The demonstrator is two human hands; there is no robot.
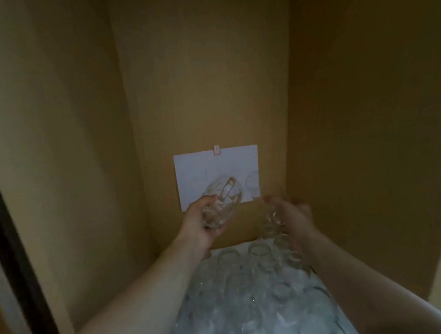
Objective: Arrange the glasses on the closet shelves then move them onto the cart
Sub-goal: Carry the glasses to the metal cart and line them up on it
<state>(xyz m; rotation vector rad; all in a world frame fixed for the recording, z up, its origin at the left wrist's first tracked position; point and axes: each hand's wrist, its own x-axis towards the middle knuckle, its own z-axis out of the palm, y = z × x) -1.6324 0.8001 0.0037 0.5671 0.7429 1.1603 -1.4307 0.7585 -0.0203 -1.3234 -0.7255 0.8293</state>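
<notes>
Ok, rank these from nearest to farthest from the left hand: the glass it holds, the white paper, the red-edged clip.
1. Glass, held in the left hand.
2. Paper, on the back wall just behind the hand.
3. Clip, at the paper's top edge, highest up.

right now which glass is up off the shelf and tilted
The glass gripped in the left hand, in front of the white paper. It is raised and tilted; the other glasses stand packed on the shelf below.

Dim, warm light fills a tan wooden alcove: a back panel (203, 77) in the frame's centre and 2 side panels. A white paper sheet (215, 167) hangs low centre under a small clip (217, 149). A dark frame edge (15, 251) runs down the lower left.
</notes>
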